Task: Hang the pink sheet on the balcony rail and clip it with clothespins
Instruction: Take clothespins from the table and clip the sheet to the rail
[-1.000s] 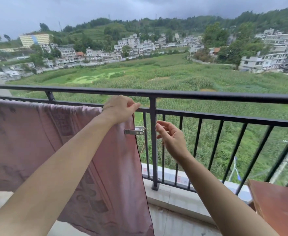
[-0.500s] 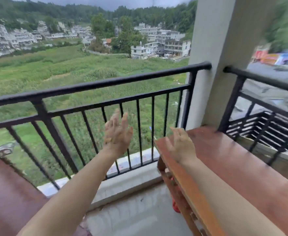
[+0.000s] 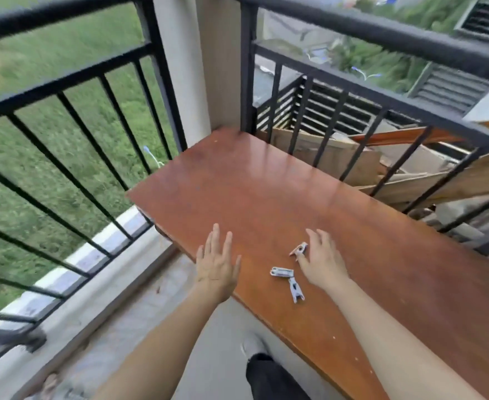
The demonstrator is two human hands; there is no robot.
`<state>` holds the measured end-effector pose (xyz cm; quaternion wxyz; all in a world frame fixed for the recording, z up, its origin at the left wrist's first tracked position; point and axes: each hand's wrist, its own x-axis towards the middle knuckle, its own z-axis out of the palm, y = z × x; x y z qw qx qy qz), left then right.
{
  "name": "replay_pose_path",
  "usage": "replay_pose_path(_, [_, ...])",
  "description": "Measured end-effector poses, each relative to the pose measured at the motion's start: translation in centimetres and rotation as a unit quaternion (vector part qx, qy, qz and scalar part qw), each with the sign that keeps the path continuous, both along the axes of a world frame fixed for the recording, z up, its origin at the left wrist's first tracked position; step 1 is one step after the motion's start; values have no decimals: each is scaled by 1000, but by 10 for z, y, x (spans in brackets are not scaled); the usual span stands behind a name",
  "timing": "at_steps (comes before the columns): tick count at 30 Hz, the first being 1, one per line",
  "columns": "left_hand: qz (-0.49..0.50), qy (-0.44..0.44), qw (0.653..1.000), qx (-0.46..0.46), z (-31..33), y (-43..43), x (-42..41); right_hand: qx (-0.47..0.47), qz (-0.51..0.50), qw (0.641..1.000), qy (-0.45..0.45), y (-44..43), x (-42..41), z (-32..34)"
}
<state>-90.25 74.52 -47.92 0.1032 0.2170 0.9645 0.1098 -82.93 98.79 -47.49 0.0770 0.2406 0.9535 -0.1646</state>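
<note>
Three metal clothespins lie on a reddish-brown wooden table (image 3: 266, 192). One clothespin (image 3: 298, 250) lies right at the fingertips of my right hand (image 3: 321, 259), which hovers with its fingers spread. Two more lie closer to me: a second clothespin (image 3: 281, 272) and a third clothespin (image 3: 295, 290). My left hand (image 3: 217, 262) is flat and open over the table's near-left edge, holding nothing. The black balcony rail (image 3: 64, 82) runs along the left. The pink sheet is out of view.
A pale pillar (image 3: 185, 62) stands at the corner where the side rail (image 3: 382, 33) begins. Boards and cardboard (image 3: 338, 157) are piled behind the side rail. My foot and dark trouser leg (image 3: 263, 368) are on the tiled floor below the table.
The view swung right and down, from the sheet clipped on the rail to the table. Both hands left the rail and now hover over the table by the clothespins.
</note>
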Motion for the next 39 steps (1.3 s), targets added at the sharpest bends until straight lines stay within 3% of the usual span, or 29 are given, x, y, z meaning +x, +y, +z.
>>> replay_pose_path(5, [-5, -123, 992, -15, -63, 24, 17, -44, 83, 990, -106, 3, 0, -61])
replay_pose_path(12, [-8, -291, 954, -64, -123, 11, 20, -34, 200, 970, -137, -7, -31, -116])
replay_pose_path(17, [-35, -313, 943, -107, -127, 6, 13, -61, 202, 964, -160, -1, -56, -118])
replay_pose_path(20, [5, -316, 946, -68, -113, -2, 1, -84, 198, 969, -125, -8, -69, -109])
replay_pose_path(26, [180, -187, 965, 33, -53, -66, -2, -187, 126, 974, 0, -82, -109, -58])
replay_pose_path(30, [279, -86, 955, 49, 4, -141, 26, -257, 175, 947, 78, -171, -133, -21])
replay_pose_path(34, [345, -21, 938, 8, 52, -229, 79, -300, 269, 907, 119, -281, -134, 19])
replay_pose_path(39, [373, 40, 921, -103, 91, -335, 150, -344, 366, 859, 97, -408, -95, 59])
